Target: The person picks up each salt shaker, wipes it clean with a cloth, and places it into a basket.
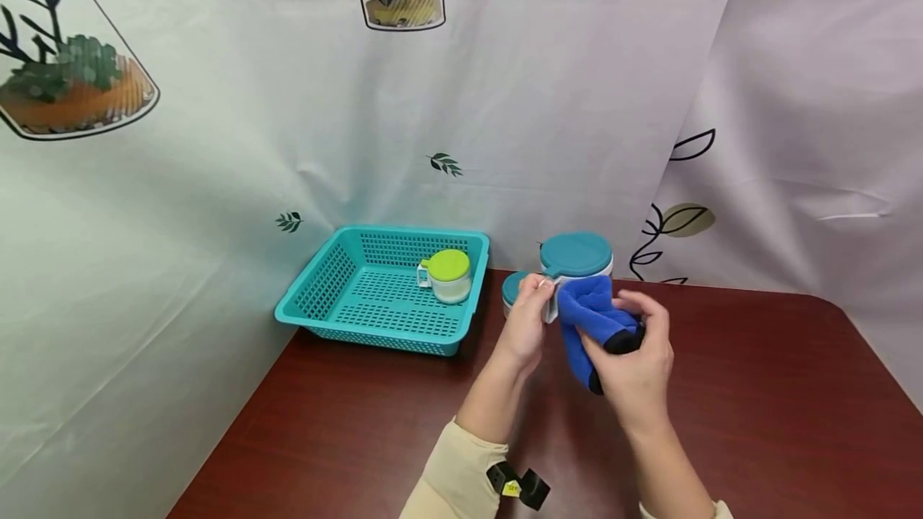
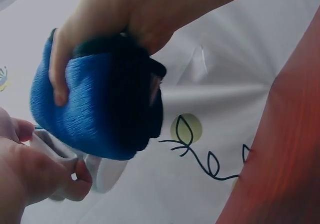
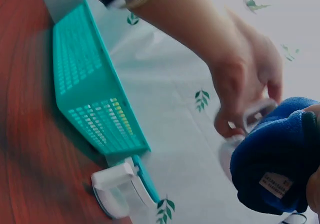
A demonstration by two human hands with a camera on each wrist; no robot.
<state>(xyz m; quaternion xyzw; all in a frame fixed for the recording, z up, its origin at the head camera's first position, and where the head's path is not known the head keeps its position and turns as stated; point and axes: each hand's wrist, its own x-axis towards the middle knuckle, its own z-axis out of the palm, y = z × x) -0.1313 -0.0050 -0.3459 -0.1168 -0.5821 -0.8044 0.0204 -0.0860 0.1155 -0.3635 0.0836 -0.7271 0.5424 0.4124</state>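
My left hand (image 1: 526, 323) pinches the pale handle (image 3: 257, 114) of a clear jar with a teal lid (image 1: 577, 255). The jar is raised in front of the backdrop, its body mostly behind the cloth. Bunched in my right hand (image 1: 638, 367) is a plush blue cloth (image 1: 591, 303) with black edging, pressed against the jar close to the handle. A white label (image 3: 275, 184) shows on the cloth in the right wrist view. Part of the jar's clear wall (image 2: 107, 174) peeks out below the cloth in the left wrist view.
A teal plastic basket (image 1: 288, 307) stands at the back left, with a green-lidded jar (image 1: 450, 279) inside. Beside it on the reddish-brown table (image 1: 757, 391) is another teal-lidded jar (image 3: 117, 189), partly behind my left hand in the head view. A printed curtain (image 1: 577, 102) hangs behind.
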